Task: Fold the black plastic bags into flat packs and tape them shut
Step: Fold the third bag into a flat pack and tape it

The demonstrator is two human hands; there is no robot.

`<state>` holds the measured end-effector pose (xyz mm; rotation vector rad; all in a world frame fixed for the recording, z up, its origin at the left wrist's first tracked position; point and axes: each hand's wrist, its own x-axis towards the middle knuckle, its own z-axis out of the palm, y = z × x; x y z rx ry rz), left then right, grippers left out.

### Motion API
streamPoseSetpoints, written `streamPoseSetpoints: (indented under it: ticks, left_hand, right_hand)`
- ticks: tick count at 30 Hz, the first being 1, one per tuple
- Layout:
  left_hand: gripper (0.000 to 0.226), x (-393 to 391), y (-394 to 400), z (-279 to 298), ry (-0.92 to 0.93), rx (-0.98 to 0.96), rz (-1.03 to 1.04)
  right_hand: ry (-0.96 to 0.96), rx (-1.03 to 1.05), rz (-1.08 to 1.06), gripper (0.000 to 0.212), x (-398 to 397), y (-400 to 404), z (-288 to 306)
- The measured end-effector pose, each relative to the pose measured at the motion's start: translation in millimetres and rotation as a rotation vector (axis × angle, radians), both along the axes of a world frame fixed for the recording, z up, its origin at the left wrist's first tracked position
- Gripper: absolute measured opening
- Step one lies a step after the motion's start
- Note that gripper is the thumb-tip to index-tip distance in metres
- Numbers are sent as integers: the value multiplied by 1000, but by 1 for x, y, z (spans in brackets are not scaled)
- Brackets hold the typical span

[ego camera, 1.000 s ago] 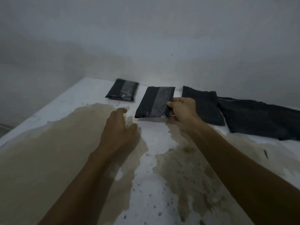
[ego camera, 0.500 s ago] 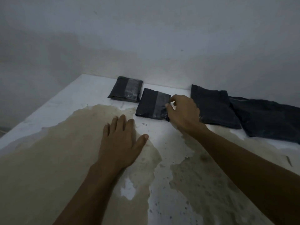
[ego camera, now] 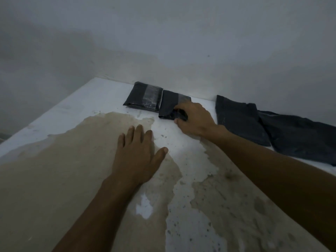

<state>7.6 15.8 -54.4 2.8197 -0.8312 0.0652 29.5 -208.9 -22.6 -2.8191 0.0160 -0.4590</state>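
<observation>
Pack [ego camera: 170, 104] — black, with a tape strip down it — lies flat on the table [ego camera: 94, 95] just before the wall [ego camera: 181, 51], its left edge touching or all but touching a second taped pack [ego camera: 143, 97]. Right hand [ego camera: 195, 120] grips the pack's near right corner, fingers curled over the top and thumb at the near edge, probably to line it up beside the second pack so finished ones sit in a row along the wall. Left hand [ego camera: 138, 153] rests flat on the table nearer the person than the pack, fingers straight and close together, thumb spread out — holds nothing, looks like a brace while the other arm reaches. Right of the pack, well apart from it, two bags [ego camera: 240, 120] lie unfolded and overlapping against the wall, likely queued as next work. Table paint is worn to brown in big patches near the left hand. No tape roll in view. Judgement: two packs done, two bags left to fold.
</observation>
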Motion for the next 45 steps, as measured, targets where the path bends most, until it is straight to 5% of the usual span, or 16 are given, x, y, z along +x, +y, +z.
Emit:
streamPoseSetpoints:
  ticks: [14, 24, 33, 39, 45]
  left_hand:
    - [83, -2, -1, 2, 5, -5, 4]
    - [89, -1, 0, 1, 10, -35, -11]
    - [34, -29, -38, 26, -66, -716, -116]
    - [14, -45, -130, 38, 135, -770, -166]
    - [27, -29, -213, 49, 396, -683, -9]
  right_hand:
    - [91, -49, 5, 33, 18, 0, 5]
    - [110, 35, -39, 56, -37, -14, 15]
    - [-75, 119, -269, 45, -164, -48, 5]
    - [-70, 71, -538, 26, -215, -65, -11]
    - [-109, 104, -512, 15, -224, -59, -20]
